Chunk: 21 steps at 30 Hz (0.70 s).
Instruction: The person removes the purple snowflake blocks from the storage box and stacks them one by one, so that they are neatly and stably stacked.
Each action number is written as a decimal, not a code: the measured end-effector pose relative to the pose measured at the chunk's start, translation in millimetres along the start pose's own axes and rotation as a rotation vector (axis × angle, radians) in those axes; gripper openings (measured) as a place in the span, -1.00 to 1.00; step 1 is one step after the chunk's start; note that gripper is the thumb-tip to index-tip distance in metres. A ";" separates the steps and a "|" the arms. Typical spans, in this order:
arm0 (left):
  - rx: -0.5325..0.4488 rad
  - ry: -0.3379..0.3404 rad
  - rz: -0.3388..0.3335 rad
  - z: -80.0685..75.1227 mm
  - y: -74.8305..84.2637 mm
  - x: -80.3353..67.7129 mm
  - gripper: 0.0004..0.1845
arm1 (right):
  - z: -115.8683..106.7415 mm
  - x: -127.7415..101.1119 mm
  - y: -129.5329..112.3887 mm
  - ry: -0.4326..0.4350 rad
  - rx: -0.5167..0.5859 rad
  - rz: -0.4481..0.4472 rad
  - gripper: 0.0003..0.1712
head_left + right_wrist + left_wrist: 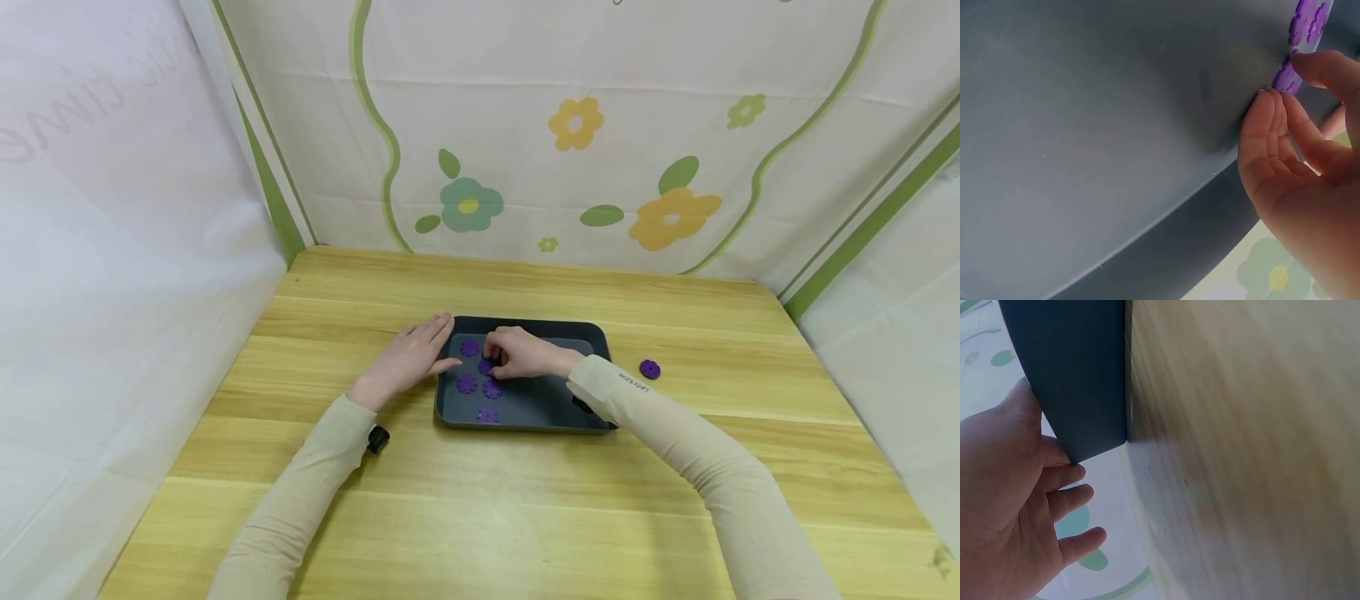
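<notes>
A dark baking tray (540,412) lies on the table with several purple notched plastic discs in its left part. My right hand (521,353) reaches into it and pinches one purple notched disc (486,367) between thumb and fingers, low over the tray floor. In the right wrist view the fingertips of the right hand (1310,140) meet at this disc (1285,78). My left hand (408,357) rests on the tray's left rim, fingers straight toward the far corner and thumb over the edge. The left wrist view has the left hand (1010,506) against the tray's outer wall (1072,375).
Another purple disc (650,369) lies on the wooden table (480,517) to the right of the tray. White cloth panels with printed flowers (575,123) close off the back and both sides. Dark wrist cameras sit under both sleeves.
</notes>
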State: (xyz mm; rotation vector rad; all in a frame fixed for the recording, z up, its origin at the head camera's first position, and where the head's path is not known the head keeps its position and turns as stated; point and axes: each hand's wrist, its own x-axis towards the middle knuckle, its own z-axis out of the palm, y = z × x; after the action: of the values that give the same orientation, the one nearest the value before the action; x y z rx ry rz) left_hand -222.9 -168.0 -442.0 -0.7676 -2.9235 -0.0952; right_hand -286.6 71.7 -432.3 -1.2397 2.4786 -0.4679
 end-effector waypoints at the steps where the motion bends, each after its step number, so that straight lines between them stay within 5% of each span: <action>1: 0.000 0.001 0.000 -0.2 0.0 0.4 -0.19 | -0.3 0.2 0.1 0.001 -0.006 0.001 -0.71; 21: -0.010 -0.005 -0.002 -1.2 0.5 -1.1 -0.19 | -9.3 -9.4 4.8 0.012 0.032 0.031 -0.70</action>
State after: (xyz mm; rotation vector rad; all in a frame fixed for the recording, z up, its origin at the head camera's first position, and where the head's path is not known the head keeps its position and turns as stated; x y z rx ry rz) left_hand -221.7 -168.2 -440.9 -0.7668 -2.9306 -0.1091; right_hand -288.6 83.4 -424.7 -1.1873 2.4863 -0.5063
